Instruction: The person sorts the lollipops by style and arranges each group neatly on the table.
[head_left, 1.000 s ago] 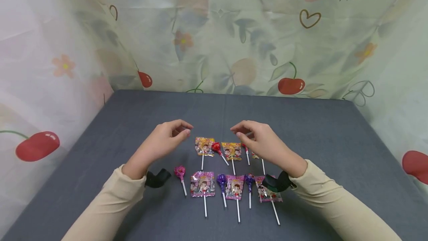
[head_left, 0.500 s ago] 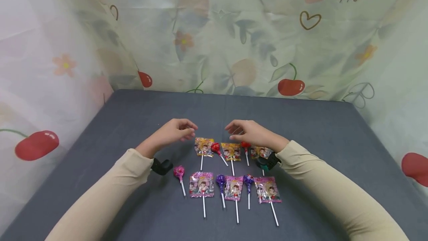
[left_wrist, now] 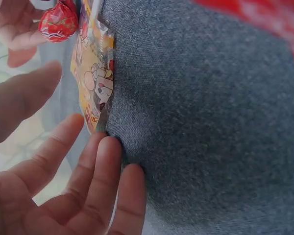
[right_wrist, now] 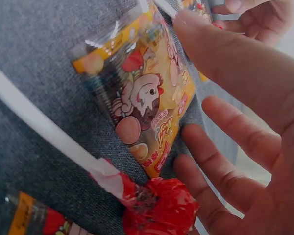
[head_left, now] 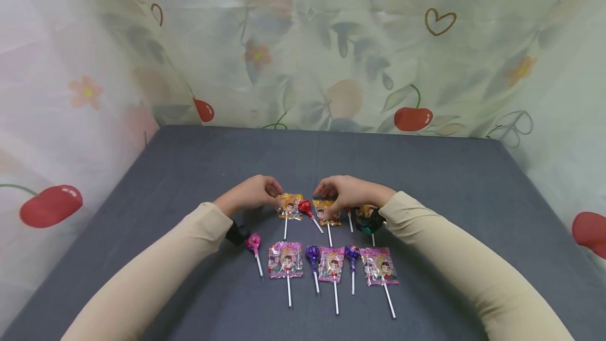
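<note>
A printed cloth point(head_left: 312, 57) with cherries, leaves and the word "happy" hangs behind and along both sides of the grey tabletop point(head_left: 227, 151). Cream sleeves point(head_left: 156, 264) reach in over it, a black band point(head_left: 235, 232) at each wrist. The left hand point(head_left: 255, 192), relaxed with thumb and fingers apart, is at the left side of the left yellow packet point(head_left: 290, 205); I cannot tell whether its fingertips touch. The right hand point(head_left: 351, 190) is spread wide about the middle yellow packet point(head_left: 322, 208). These and the right yellow packet point(head_left: 365, 210), partly hidden behind that wrist, form a row well short of the tabletop's far edge. Three pink packets point(head_left: 285, 260) lie in another row, farther from that edge. Among the bare lollipops, a pink lollipop point(head_left: 253, 242) is closest to the left edge, two purple lollipops point(head_left: 313, 254) lie between the pink packets, and two red lollipops point(head_left: 305, 207) between the yellow ones.
</note>
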{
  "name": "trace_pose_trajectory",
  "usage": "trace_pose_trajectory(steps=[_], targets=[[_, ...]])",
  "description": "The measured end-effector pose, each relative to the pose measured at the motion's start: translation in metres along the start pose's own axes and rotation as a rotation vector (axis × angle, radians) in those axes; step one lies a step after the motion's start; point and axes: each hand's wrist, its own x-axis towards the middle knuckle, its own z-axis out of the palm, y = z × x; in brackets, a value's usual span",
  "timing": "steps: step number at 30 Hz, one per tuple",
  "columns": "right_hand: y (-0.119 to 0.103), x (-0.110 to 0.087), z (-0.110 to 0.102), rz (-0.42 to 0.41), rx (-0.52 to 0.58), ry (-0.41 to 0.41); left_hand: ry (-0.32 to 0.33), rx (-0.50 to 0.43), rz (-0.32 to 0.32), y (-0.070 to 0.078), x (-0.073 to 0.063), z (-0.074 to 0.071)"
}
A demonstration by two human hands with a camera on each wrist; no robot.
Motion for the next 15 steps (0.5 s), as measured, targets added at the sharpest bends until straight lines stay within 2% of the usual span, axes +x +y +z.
trace_pose_trajectory(steps=[6, 11, 15], targets=[[-0.001, 0.002, 0.000, -0.021, 0.004, -0.022, -0.006, 0.064, -0.041, 0.008, 0.004, 0.001], [0.000, 0.005, 0.002, -0.059, -0.019, -0.011, -0.005, 0.125, -0.089, 0.013, 0.007, 0.004], [0.001, 0.007, 0.003, -0.062, -0.012, -0.004, -0.003, 0.176, -0.105, 0.015, 0.010, 0.006]])
